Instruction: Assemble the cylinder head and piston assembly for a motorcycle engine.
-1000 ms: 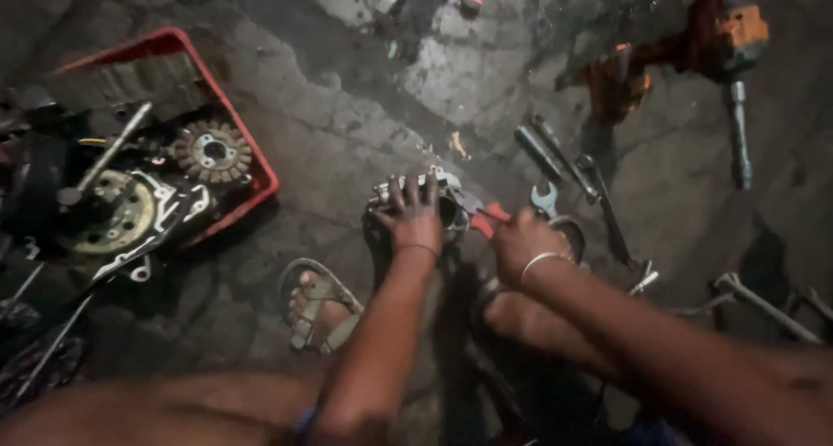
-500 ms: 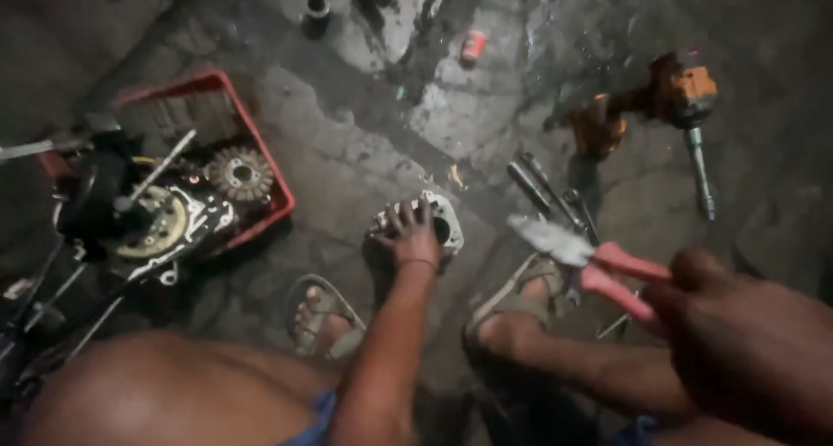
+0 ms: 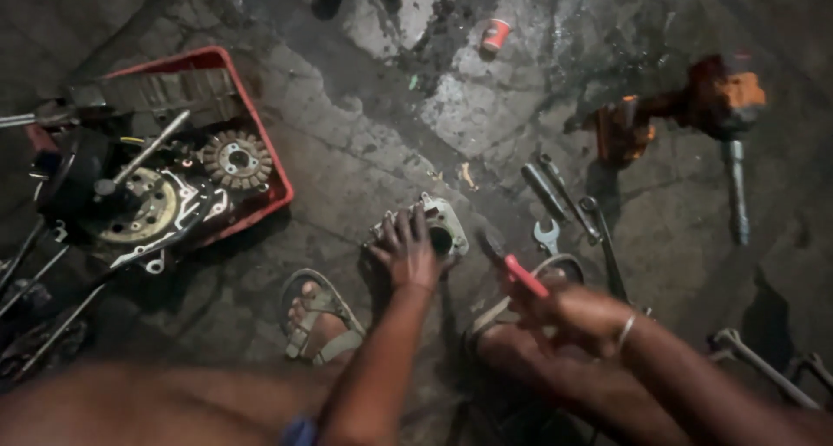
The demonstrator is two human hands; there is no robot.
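Single head-worn view, looking steeply down from above a squatting person, facing the stained concrete floor ahead, arms and sandalled feet near at the bottom edge, red crate at left, scattered tools farther out at right

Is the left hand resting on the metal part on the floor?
Yes, the left hand lies on the grey metal part, fingers spread over its edge.

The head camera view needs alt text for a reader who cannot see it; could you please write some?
A person crouching on a stained concrete floor presses the left hand on a grey metal engine part while the right hand grips red-handled pliers. A red plastic crate of gears sits left; steel spanners and an orange power drill lie right.
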